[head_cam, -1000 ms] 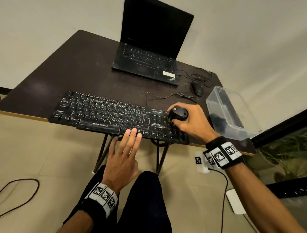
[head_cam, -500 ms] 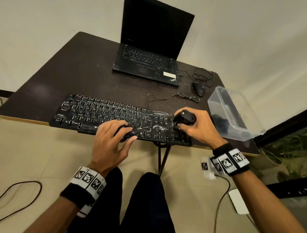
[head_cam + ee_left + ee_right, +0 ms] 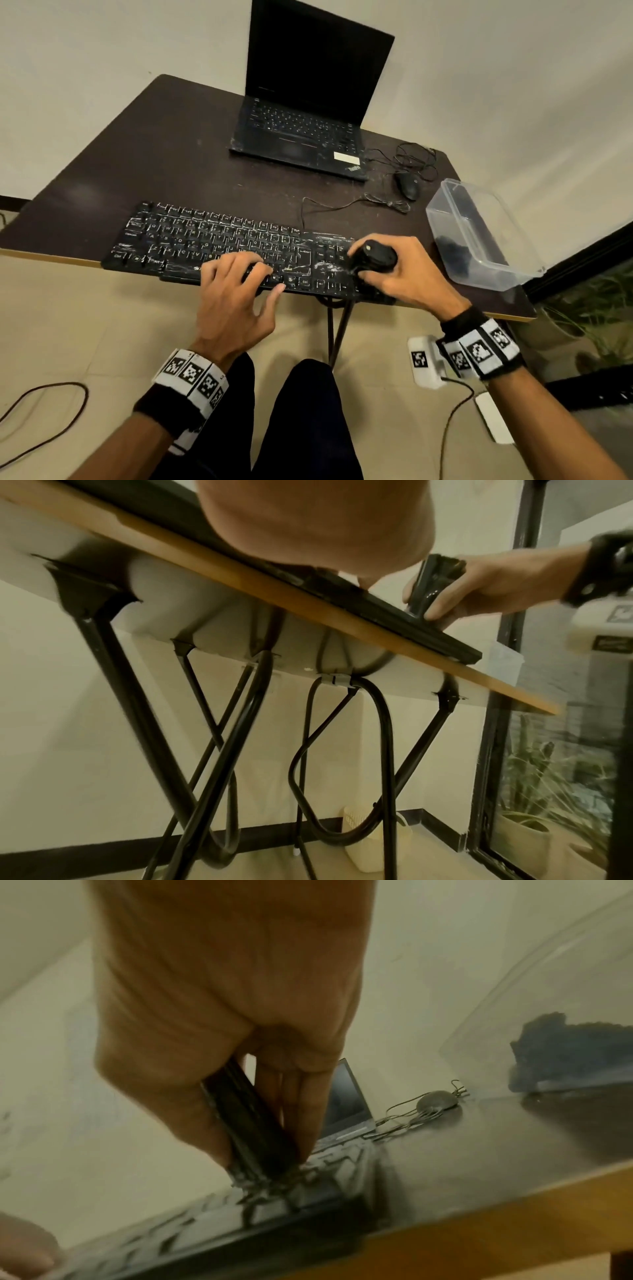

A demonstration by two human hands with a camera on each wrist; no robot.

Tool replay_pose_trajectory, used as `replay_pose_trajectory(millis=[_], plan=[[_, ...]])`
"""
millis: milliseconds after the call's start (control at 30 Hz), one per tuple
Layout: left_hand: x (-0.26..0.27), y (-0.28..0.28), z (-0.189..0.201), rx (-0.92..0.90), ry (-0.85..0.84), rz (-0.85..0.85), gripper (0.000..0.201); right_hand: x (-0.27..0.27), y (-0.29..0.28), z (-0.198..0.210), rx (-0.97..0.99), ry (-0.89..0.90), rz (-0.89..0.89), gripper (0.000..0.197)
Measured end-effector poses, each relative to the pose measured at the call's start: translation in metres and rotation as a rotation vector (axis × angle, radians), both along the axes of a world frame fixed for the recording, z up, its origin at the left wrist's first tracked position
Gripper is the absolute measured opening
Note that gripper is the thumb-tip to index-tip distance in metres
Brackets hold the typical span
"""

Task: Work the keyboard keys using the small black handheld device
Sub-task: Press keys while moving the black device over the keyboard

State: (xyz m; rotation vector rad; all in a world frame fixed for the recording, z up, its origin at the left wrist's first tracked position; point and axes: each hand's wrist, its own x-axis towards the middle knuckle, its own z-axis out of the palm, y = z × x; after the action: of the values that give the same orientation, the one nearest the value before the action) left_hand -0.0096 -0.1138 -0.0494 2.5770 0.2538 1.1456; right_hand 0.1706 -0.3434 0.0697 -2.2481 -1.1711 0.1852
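A black keyboard (image 3: 212, 246) with scuffed white marks lies along the near edge of the dark table (image 3: 171, 164). My left hand (image 3: 265, 279) holds its front edge right of the middle, fingers curled onto the keys and thumb against the rim. My right hand (image 3: 368, 265) grips the small black handheld device (image 3: 376, 255) upright over the keyboard's right end. In the left wrist view the device (image 3: 435, 582) stands with its lower tip on the keyboard (image 3: 394, 615). In the right wrist view the device (image 3: 246, 1123) meets the keys (image 3: 308, 1185).
An open black laptop (image 3: 308, 113) stands at the back, a wired mouse (image 3: 407, 183) to its right. A clear plastic bin (image 3: 479, 233) holding something dark sits at the table's right end. Black metal legs (image 3: 137, 723) cross under the table. A cable (image 3: 44, 411) lies on the floor.
My left hand rose from below the keyboard's front edge, fingers straight, onto the keys and curled there. My right hand keeps the device over the keyboard's right end.
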Motion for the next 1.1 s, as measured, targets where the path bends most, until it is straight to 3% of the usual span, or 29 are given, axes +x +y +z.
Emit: replay_pose_trajectory(millis=[167, 300, 467, 600, 733, 867, 1000, 1100], plan=[[0.023, -0.014, 0.022, 0.017, 0.045, -0.053, 0.062, 0.009, 0.01, 0.001, 0.002, -0.141, -0.118, 0.035], [0.044, -0.009, 0.027, 0.038, 0.131, -0.085, 0.074, 0.01, 0.009, 0.006, -0.047, -0.026, -0.016, 0.034], [0.043, -0.008, 0.025, 0.08, 0.172, -0.058, 0.077, 0.026, 0.014, 0.004, -0.029, -0.135, -0.133, 0.033], [0.044, -0.009, 0.025, 0.105, 0.154, -0.058, 0.079, 0.019, 0.014, 0.002, -0.035, -0.016, -0.007, 0.034], [0.044, -0.01, 0.026, 0.111, 0.185, -0.043, 0.08, 0.029, 0.02, 0.001, 0.035, -0.083, -0.129, 0.032], [0.044, -0.011, 0.027, 0.112, 0.172, -0.042, 0.079, 0.021, 0.021, -0.001, 0.003, -0.029, 0.003, 0.034], [0.042, -0.013, 0.028, 0.093, 0.182, -0.034, 0.077, 0.03, 0.026, -0.001, 0.035, -0.115, -0.133, 0.03], [0.041, -0.013, 0.029, 0.099, 0.188, -0.044, 0.076, 0.03, 0.025, 0.003, 0.025, -0.056, -0.059, 0.031]])
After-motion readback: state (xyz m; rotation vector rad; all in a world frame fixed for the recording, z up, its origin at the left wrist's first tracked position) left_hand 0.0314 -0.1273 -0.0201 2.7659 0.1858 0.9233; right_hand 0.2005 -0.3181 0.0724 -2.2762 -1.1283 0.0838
